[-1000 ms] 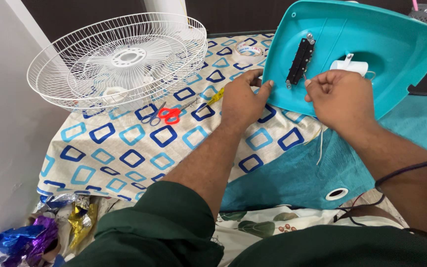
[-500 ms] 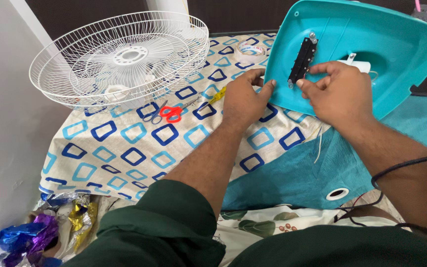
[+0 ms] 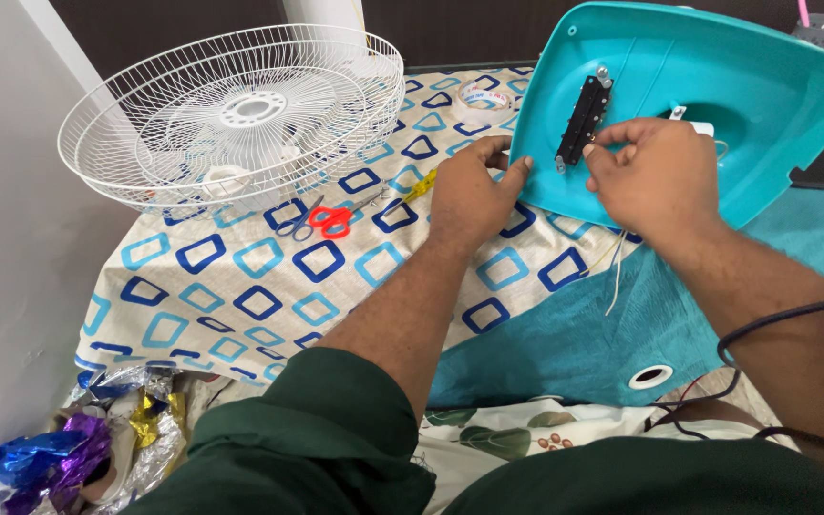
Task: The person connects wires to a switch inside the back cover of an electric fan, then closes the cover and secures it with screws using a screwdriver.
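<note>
my left hand [image 3: 469, 195] grips the edge of the teal fan base [image 3: 717, 95] tilted up on the bed, right hand [image 3: 655, 176] pinching at the black terminal strip [image 3: 582, 119] w/ wires [image 3: 614, 272] loose, so wiring looks unfinished, fan guard [image 3: 231, 110] off to the side.

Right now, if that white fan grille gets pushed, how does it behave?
The grille is open thin wire, so probably light and would slide easily on the cloth. It sits tilted, dished side up, so it may rock. The wires likely bend if squeezed.
</note>
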